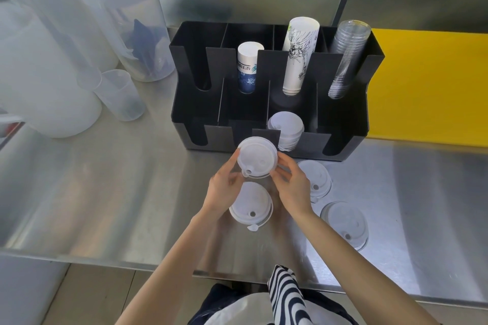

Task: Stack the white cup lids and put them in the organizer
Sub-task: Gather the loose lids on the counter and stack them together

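Just above the centre of the frame, the left hand (224,185) and the right hand (290,182) pinch one white lid (257,157) by opposite edges, lifted off the steel counter (105,179) and tilted toward the camera, right in front of the black organizer (343,124). It may be a short stack rather than a single lid; the rim is too blurred to tell. The grip is light and on the rim only, so the lid could flex and pop out of the fingers, or catch the organizer's front wall on the way in. Three more lids lie on the counter: the lid below the hands (250,208), another at right of the wrist (315,181), and a third toward the lower right (346,223); a trailing forearm could sweep any of them off. Inside the organizer, a lower front slot holds a stack of white lids (286,124), leaning; adding to it carelessly might tip it. Behind stand a short printed cup stack (248,66), a tall printed cup stack (297,55) and clear cups (346,58). The other compartments look empty.
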Action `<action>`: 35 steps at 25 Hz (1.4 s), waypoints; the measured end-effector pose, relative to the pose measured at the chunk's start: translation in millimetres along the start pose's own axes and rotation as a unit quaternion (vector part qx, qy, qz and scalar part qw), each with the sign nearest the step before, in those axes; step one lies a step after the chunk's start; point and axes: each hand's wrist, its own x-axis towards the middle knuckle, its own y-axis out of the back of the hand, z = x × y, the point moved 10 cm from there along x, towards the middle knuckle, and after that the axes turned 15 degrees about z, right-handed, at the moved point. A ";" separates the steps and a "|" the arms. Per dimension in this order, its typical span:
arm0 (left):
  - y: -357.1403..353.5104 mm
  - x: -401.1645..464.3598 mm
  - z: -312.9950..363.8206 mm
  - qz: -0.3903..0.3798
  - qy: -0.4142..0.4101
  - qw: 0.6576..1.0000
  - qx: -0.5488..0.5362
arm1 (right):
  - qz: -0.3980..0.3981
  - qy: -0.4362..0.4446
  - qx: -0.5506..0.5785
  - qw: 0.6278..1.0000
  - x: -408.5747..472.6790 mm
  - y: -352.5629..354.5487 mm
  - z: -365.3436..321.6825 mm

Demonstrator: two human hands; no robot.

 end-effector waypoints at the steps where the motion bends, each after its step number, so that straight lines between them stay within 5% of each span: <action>1: 3.2 0.0 2.0 0.010 -0.005 1.000 -0.001 | 0.000 0.002 -0.002 1.000 0.3 1.2 -1.7; 13: 29.2 -29.3 -28.7 0.135 0.055 0.989 -0.034 | -0.064 -0.037 -0.046 0.996 -20.6 1.0 15.8; 35: 11.8 -52.3 -57.5 0.111 0.096 0.989 -0.002 | -0.113 -0.044 -0.123 0.985 -23.3 -10.1 36.1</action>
